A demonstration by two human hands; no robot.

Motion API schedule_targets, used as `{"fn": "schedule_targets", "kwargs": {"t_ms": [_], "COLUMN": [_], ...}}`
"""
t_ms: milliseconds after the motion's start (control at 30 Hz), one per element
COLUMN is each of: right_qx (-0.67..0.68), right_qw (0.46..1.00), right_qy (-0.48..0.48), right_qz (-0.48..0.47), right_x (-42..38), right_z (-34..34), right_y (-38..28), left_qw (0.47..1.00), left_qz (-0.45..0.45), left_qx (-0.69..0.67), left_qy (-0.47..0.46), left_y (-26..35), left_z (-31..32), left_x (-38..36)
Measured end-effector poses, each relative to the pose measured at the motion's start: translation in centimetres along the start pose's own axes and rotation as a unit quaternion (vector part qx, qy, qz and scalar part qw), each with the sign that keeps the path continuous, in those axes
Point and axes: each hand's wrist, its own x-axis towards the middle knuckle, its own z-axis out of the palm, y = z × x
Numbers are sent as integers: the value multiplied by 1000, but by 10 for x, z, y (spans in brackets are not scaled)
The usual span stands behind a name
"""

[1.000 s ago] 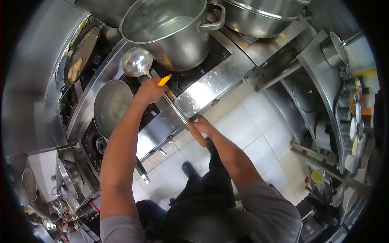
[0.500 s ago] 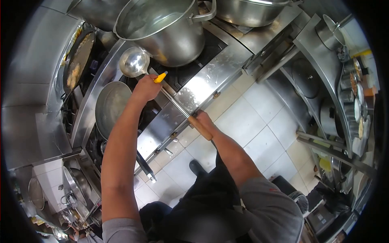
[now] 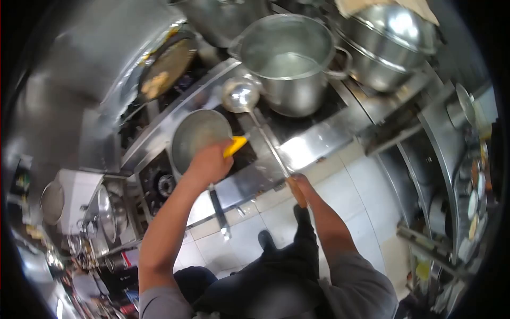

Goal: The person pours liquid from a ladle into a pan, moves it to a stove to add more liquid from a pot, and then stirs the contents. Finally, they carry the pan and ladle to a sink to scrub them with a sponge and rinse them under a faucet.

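Observation:
A long ladle (image 3: 268, 139) slants across the front of the stove. My right hand (image 3: 301, 187) is closed around its wooden handle, over the stove's front edge. The ladle's shiny round bowl lies beside a big steel pot (image 3: 297, 93) with pale liquid inside. My left hand (image 3: 210, 164) grips a small yellow object with a grey tip (image 3: 235, 145), whose kind I cannot make out. That hand hovers over the near rim of a grey frying pan (image 3: 194, 133) and hides part of it. The pan's dark handle (image 3: 217, 207) sticks out past the stove edge.
A dark pan with food (image 3: 172, 66) stands at the back left. Steel bowls (image 3: 385, 48) are stacked at the back right. A burner (image 3: 162, 183) shows left of the frying pan. Metal shelves (image 3: 438, 154) with containers line the right side.
My left hand has come off the ladle's shaft and moved back towards the frying pan, still with the yellow object. My right hand keeps the ladle. The view has shifted.

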Motion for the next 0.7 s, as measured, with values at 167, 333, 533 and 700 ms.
{"fn": "schedule_targets", "kwargs": {"t_ms": [167, 333, 533, 700], "right_qx": [-397, -268, -524, -547], "right_qw": [918, 939, 742, 794], "right_qy": [-12, 214, 186, 169], "right_qz": [3, -17, -375, -205], "right_x": [-46, -112, -64, -62], "right_z": [-57, -42, -8, 17], "right_y": [29, -42, -93, -116], "left_qw": [984, 890, 688, 628], "left_qz": [-82, -265, -343, -368], "left_qx": [-53, 5, 184, 289], "left_qy": [147, 372, 612, 622], "left_y": [-68, -141, -229, -357], "left_z": [-63, -94, -157, -237], "left_x": [-203, -377, -536, -645]}}
